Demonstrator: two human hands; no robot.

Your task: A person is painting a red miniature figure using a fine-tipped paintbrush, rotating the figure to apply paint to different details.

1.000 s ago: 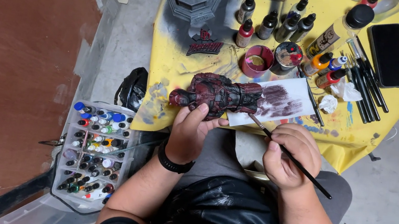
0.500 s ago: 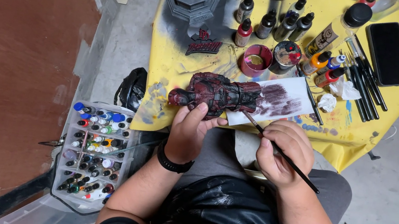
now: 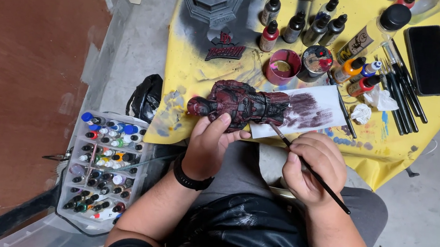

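Dark red and black paint covers the figure (image 3: pixel 242 105), which lies on its side in the middle of the frame, just above the person's lap, at the near edge of the yellow table cover (image 3: pixel 192 74). The left hand (image 3: pixel 208 144) is closed around its lower side, thumb and fingers clamped on the body. The right hand (image 3: pixel 313 167) pinches a thin black brush (image 3: pixel 310 169), fingers tight on the handle, and the tip touches, or almost touches, the figure near the waist.

To do this step well, I think the left hand should keep the figure steady and turn it slowly, so that the brush meets the surface at a low angle. The right hand could rest its side on the leg for support. Only little paint on the tip is better; excess can be wiped on the white paper strip (image 3: pixel 312 110), which already carries dark red smears, under the legs of the figure.

Counting outward: one figure, one brush in hand, one paper strip. Behind stand one pink cup (image 3: pixel 283 66) and one dark stained pot (image 3: pixel 317 58). About five dark dropper bottles (image 3: pixel 298 23) stand at the top centre, one of them red. A bundle of spare brushes (image 3: pixel 402 91) lies at the upper right; I cannot count them exactly. One black phone (image 3: pixel 428 59) is beside them. One tray of many small paint bottles (image 3: pixel 103 167) is at the lower left.
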